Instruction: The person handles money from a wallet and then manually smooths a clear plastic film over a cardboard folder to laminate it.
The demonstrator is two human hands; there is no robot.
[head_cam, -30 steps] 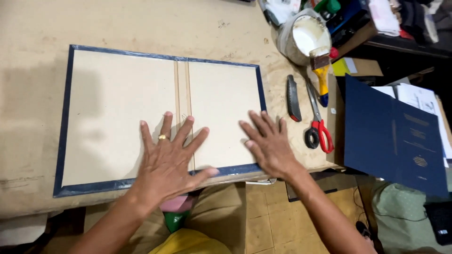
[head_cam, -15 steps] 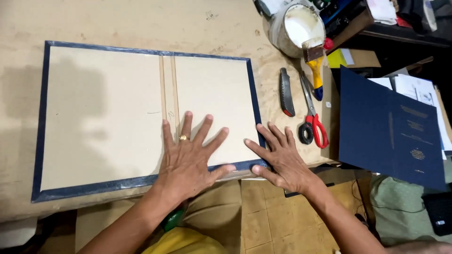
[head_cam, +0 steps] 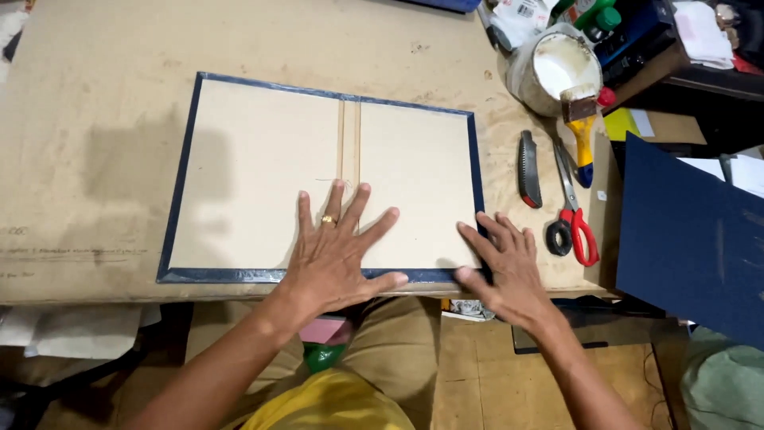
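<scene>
In the head view I see a worn brown worktable [head_cam: 119,159], and the open book cover [head_cam: 255,175] lies flat near its front edge. My left hand [head_cam: 338,255] presses flat on the board with fingers spread, and my right hand [head_cam: 505,267] presses the cover's lower right corner, fingers apart. Scissors [head_cam: 571,215], a knife [head_cam: 528,158], a brush [head_cam: 582,131] and a glue bucket [head_cam: 549,72] stand to the right.

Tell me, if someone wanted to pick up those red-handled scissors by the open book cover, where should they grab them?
Probably by the red and black finger loops of the scissors, coming from the near table edge. They lie flat, blades pointing away toward the brush, loops nearest the right hand. The knife crowds the blades' left side, so the handle end is freer.
</scene>
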